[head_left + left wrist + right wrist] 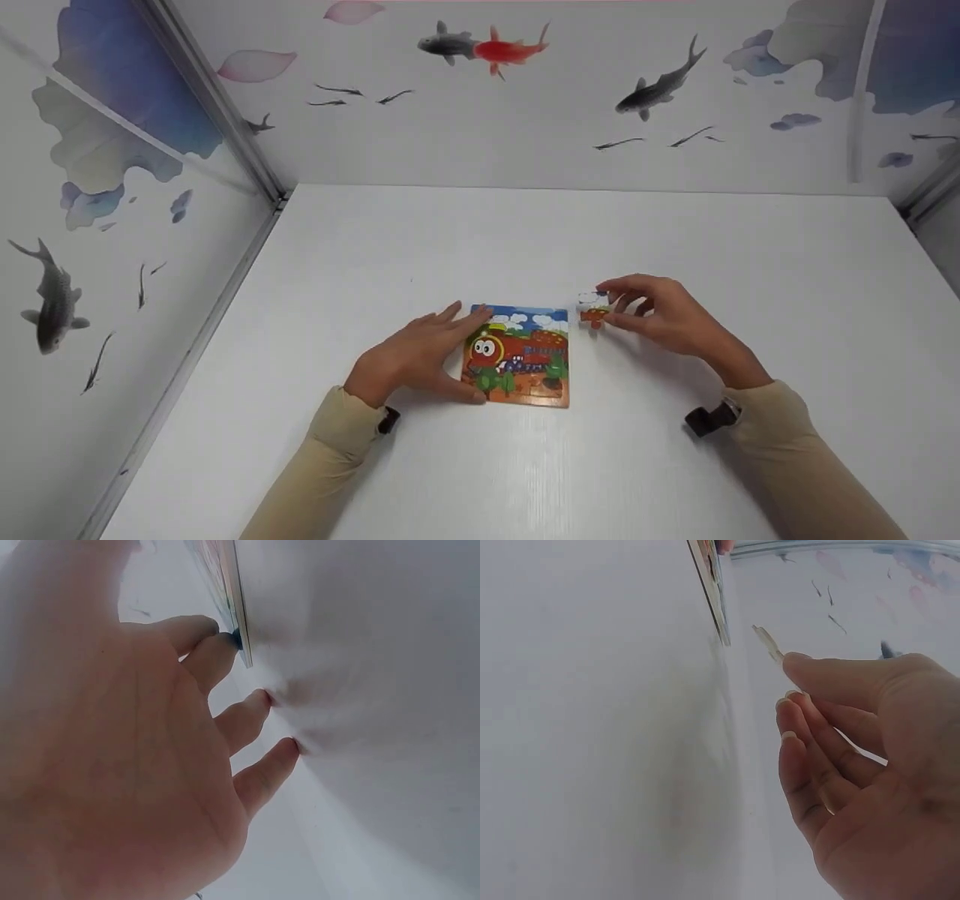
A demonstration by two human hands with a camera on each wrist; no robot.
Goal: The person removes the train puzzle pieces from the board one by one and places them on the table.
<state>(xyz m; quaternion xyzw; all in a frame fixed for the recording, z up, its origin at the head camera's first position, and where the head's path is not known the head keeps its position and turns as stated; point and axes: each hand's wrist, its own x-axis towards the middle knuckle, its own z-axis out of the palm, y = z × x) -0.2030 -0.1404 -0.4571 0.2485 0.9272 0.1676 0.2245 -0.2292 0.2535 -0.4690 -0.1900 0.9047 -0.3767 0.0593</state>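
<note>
A square jigsaw puzzle (525, 356) with a red cartoon train lies flat on the white table. My left hand (420, 352) spreads along its left side, fingertips at the top left corner and thumb at the lower left edge. In the left wrist view, two fingertips of the left hand (135, 742) touch the table beside the puzzle's edge (236, 607). Just off the puzzle's upper right side, my right hand (664, 315) pinches a puzzle piece (594, 309) between thumb and fingers. The right wrist view shows this thin piece (769, 643) held above the table.
The white table (495, 472) stretches around the puzzle. A back wall (525, 135) printed with fish and petals rises behind it, and a similar side panel (127, 255) stands at left. Dark bands (709, 420) circle both wrists.
</note>
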